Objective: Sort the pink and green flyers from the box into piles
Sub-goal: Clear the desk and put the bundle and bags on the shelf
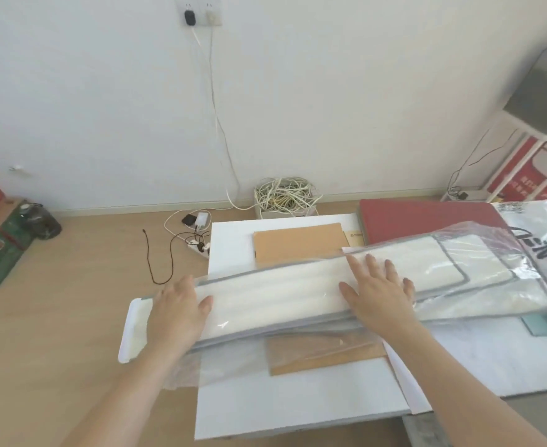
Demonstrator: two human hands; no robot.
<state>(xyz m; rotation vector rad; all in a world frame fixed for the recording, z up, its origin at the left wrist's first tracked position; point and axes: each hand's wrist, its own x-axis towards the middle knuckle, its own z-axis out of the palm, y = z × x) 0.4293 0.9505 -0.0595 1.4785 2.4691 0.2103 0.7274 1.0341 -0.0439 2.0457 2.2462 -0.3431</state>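
Head view: right hand [378,295] lies flat on the package [282,291], fingers spread; left hand [177,312] grips its left end, thumb on top.

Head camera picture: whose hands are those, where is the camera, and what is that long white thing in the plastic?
There is only one picture. The camera sits on a person's head and looks down, so you see that person's own arms, as if they were yours. There is no robot here. The left hand grips the end of a long white padded thing with grey edging, inside a clear plastic bag; the thumb lies on top. The right hand rests flat on it, fingers spread. Underneath is a white board with brown cardboard pieces on it. A red board lies behind, and a tangle of cables sits by the wall. I cannot tell what the white thing is, and no pink flyers show.
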